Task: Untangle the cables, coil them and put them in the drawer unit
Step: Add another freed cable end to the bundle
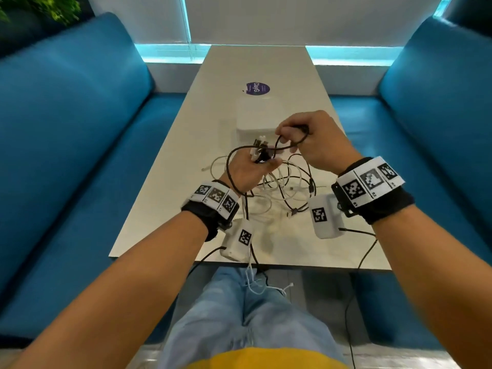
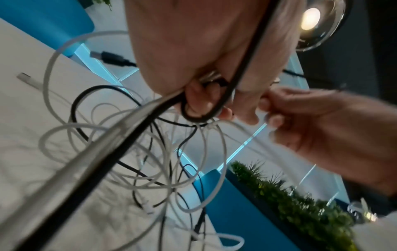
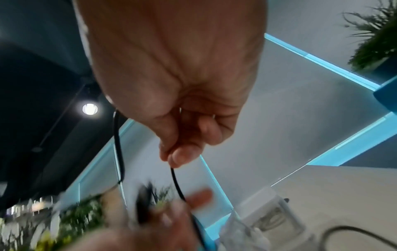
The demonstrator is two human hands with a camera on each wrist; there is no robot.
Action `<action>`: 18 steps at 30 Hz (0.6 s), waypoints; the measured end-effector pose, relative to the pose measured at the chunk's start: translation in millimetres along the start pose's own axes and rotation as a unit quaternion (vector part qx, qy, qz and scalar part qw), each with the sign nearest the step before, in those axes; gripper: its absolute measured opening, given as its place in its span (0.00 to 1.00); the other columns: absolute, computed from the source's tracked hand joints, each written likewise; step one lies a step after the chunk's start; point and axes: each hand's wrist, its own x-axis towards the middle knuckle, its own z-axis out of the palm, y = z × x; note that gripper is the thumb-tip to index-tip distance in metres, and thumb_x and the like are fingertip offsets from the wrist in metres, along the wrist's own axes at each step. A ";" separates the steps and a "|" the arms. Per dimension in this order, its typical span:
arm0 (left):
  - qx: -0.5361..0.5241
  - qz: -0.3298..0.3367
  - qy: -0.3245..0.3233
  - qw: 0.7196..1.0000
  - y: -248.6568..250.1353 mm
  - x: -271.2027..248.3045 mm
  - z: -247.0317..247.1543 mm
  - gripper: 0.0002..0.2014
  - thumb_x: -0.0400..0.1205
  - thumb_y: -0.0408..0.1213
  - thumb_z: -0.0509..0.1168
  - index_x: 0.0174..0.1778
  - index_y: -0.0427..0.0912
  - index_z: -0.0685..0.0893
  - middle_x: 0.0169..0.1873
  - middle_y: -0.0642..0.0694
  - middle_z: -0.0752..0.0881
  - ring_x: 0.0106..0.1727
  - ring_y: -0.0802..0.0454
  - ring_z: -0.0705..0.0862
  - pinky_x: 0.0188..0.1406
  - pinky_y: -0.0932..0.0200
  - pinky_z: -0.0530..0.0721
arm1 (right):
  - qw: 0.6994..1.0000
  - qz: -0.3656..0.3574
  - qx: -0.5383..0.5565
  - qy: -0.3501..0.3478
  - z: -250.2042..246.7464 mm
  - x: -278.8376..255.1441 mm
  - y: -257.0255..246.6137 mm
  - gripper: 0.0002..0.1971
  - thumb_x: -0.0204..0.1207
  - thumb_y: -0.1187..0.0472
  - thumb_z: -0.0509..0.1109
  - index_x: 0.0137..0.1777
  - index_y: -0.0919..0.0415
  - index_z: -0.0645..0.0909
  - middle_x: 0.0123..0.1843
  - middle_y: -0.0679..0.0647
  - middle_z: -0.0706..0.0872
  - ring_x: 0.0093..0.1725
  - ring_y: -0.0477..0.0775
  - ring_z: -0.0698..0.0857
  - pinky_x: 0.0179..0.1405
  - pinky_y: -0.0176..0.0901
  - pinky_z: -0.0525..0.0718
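Observation:
A tangle of white cables (image 1: 282, 182) and black ones lies on the pale table (image 1: 239, 65), just in front of the white drawer unit (image 1: 254, 115). My left hand (image 1: 262, 158) hovers above the tangle and grips a bunch of plug ends together with the black cable (image 1: 241, 148). In the left wrist view the black cable (image 2: 204, 117) loops round my left hand's curled fingers (image 2: 197, 100). My right hand (image 1: 286, 135), a little higher and to the right, pinches the same black cable (image 3: 177, 183) between thumb and fingertips (image 3: 178, 158). The drawer unit (image 3: 272, 219) holds some coiled cable.
Blue benches (image 1: 66, 115) flank the table on both sides. A purple sticker (image 1: 257, 88) lies beyond the drawer unit. A thin white cable end (image 1: 253, 278) hangs over the table's near edge onto my lap. A loose black USB plug (image 2: 111, 58) sticks out past the tangle.

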 end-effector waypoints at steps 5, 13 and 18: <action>0.052 -0.094 -0.001 0.994 -18.6 1.7 1.9 0.14 0.78 0.45 0.73 0.30 0.41 0.83 0.22 0.51 0.77 0.23 0.57 0.72 0.28 0.61 0.71 | 0.971 -0.032 0.232 0.051 -13.0 -5.5 -27.5 0.06 0.82 0.69 0.65 0.49 0.64 0.84 0.37 0.58 0.85 0.28 0.43 0.83 0.27 0.25 0.75; -0.070 -0.122 0.022 0.990 -1.4 -5.4 -14.9 0.10 0.85 0.41 0.64 0.42 0.44 0.88 0.19 0.58 0.78 0.17 0.62 0.68 0.20 0.66 0.64 | 0.967 0.159 -0.026 -0.198 56.7 -4.6 43.3 0.14 0.80 0.47 0.67 0.62 0.49 0.80 0.48 0.48 0.86 0.45 0.48 0.82 0.43 0.40 0.79; -0.231 -0.152 0.079 0.958 1.8 -5.7 -44.7 0.11 0.88 0.40 0.59 0.45 0.44 0.85 0.35 0.50 0.79 0.24 0.57 0.60 0.20 0.63 0.56 | 0.967 0.199 -0.087 -0.132 67.2 -3.0 78.5 0.11 0.73 0.46 0.72 0.42 0.53 0.87 0.40 0.50 0.87 0.43 0.51 0.84 0.45 0.41 0.79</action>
